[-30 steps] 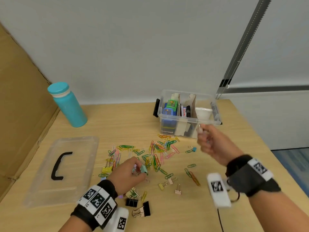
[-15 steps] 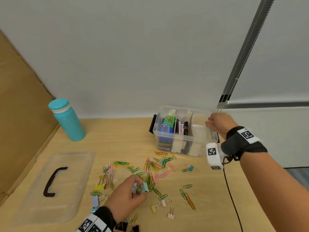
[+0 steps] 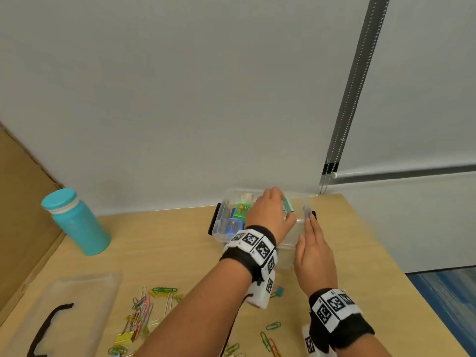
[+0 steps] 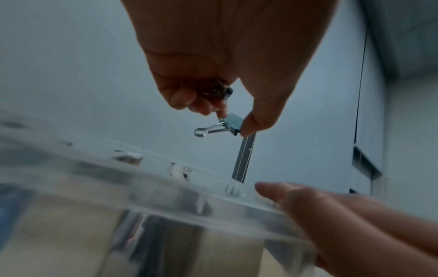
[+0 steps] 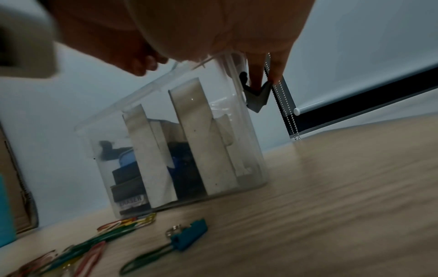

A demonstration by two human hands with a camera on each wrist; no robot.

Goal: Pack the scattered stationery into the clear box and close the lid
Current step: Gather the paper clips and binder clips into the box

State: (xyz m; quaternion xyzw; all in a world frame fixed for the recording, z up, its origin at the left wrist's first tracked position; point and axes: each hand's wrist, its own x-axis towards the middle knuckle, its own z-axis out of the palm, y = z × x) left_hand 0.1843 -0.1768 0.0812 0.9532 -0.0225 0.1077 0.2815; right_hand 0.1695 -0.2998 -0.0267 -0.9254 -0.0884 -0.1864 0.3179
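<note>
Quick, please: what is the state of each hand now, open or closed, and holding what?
Left hand: closed, pinching a mint-green binder clip above the clear box.
Right hand: open, straight fingers against the box's right end.

I see the clear box (image 5: 246, 142) as glossy transparent plastic, its dividers (image 5: 201, 136) matt card-like. The mint binder clip (image 4: 231, 121) has bright wire metal handles. The table (image 3: 167, 243) looks like smooth pale wood laminate. At nine o'clock, the teal bottle (image 3: 77, 222) looks matt; the lid (image 3: 77, 305) is cloudy plastic.
</note>
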